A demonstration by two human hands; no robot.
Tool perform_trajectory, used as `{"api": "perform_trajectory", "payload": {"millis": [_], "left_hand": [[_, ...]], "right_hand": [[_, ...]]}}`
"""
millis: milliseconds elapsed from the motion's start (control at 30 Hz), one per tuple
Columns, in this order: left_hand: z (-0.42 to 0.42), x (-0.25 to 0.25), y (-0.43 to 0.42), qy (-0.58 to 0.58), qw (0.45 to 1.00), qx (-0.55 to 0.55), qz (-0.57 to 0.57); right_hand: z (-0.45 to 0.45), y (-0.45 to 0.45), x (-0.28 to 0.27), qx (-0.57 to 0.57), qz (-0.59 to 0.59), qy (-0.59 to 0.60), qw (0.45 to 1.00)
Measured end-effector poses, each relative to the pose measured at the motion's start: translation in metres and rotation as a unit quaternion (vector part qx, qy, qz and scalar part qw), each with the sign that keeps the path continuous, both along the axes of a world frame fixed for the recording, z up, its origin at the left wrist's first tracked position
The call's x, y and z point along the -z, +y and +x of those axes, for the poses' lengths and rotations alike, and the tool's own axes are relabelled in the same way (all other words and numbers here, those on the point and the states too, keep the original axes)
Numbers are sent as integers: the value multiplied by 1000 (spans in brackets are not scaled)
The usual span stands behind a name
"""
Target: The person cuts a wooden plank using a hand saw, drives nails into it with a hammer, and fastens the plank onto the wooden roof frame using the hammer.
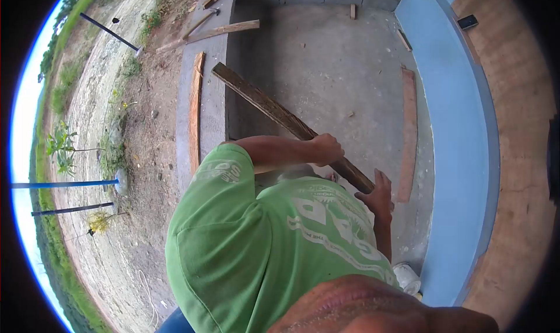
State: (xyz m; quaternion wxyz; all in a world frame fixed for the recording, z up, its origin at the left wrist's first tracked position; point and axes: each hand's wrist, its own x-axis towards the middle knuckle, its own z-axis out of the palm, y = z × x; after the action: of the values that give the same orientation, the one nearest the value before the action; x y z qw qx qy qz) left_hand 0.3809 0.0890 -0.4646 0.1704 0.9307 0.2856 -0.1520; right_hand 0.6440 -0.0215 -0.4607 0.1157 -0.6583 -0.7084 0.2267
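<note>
A long, weathered wooden plank (274, 112) runs slantwise across the head view, from the low wall at upper left down to the front of my green shirt. My left hand (326, 150) is closed round it, nearer its lower end. At that lower end is my right hand (380, 196), its fingers stretched out and the thumb apart, beside or touching the plank's tip. Whether its palm presses on the wood is hidden.
Another plank (196, 111) lies on the low concrete wall (214, 76), with a hammer (201, 22) and more wood farther along. A reddish board (408, 134) lies on the concrete floor at right, by the light-blue wall (461, 140). A white bucket (406, 278) stands near my body.
</note>
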Motion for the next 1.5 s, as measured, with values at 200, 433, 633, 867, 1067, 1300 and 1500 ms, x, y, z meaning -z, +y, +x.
{"api": "perform_trajectory", "payload": {"millis": [200, 433, 633, 867, 1067, 1300, 1500], "left_hand": [[-42, -48, 41, -21, 997, -70, 27], [-141, 4, 129, -26, 977, -133, 166], [-249, -62, 185, -265, 886, -365, 109], [-416, 32, 155, -85, 760, -637, -95], [-525, 85, 183, -66, 661, -732, -155], [-730, 156, 351, -33, 606, -794, -33], [-876, 200, 546, 90, 564, -819, 54]], "right_hand": [[-61, 140, 12, -188, -269, 179, 927], [-158, 253, 66, -204, -258, 144, 933], [-250, 379, 70, -159, -21, -34, 986], [-340, 524, 75, -152, 100, -150, 972], [-441, 656, 101, -199, 111, -178, 957], [-582, 832, 154, -279, 22, -182, 943], [-633, 915, 185, -285, -111, -191, 933]]}}
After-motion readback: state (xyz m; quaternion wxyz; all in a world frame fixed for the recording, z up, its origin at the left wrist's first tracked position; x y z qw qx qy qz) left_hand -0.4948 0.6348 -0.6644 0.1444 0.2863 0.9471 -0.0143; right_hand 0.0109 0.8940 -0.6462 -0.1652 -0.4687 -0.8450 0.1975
